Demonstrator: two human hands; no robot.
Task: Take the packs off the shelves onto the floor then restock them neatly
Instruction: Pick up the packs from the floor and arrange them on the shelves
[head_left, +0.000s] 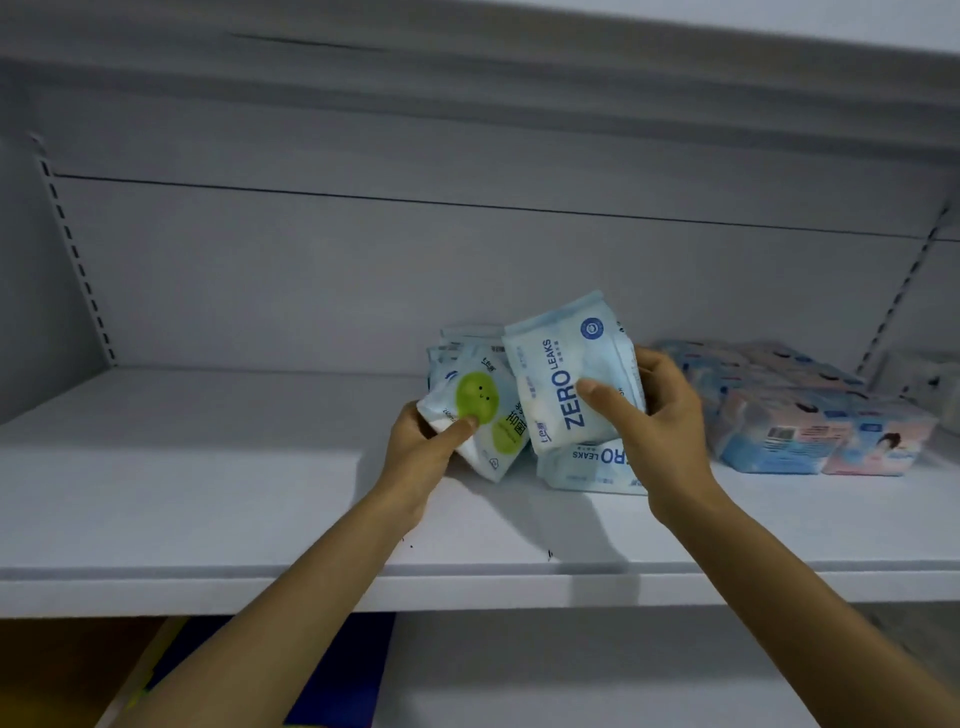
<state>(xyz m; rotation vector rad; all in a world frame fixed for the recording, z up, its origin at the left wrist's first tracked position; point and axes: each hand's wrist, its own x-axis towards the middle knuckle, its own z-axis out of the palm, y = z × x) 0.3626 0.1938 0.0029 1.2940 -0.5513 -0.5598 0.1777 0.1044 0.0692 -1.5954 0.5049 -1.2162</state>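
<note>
At the far left a slotted upright (72, 249) ran up the back wall, and the white shelf (208, 493) stretched across the view. Below its front edge, at lower left, something blue and yellow (337, 675) showed, too blurred to name.

Near the middle, the left hand (421, 452) reached over the shelf and pinched the lower left corner of a white pack with a green spot (478, 415). The thumb lay on its face and the fingers were hidden behind it. That pack was tilted, and whether its lower corner touched the board could not be told. More pale packs (457, 343) stood behind it, close to the back wall.

Just to the right, the right hand (665, 421) gripped a pale blue ZERO LEAKS pack (566, 374), thumb across the front and fingers curled round its right edge. It was held roughly upright, overlapping the green-spot pack's right side. Beneath it a second ZERO LEAKS pack (587, 467) lay flat on the shelf with its print upside down.

Further right, a stack of pink and blue packs (810, 415) lay in rows on the same shelf, near the right hand but apart from it, with another slotted upright (904, 291) behind
</note>
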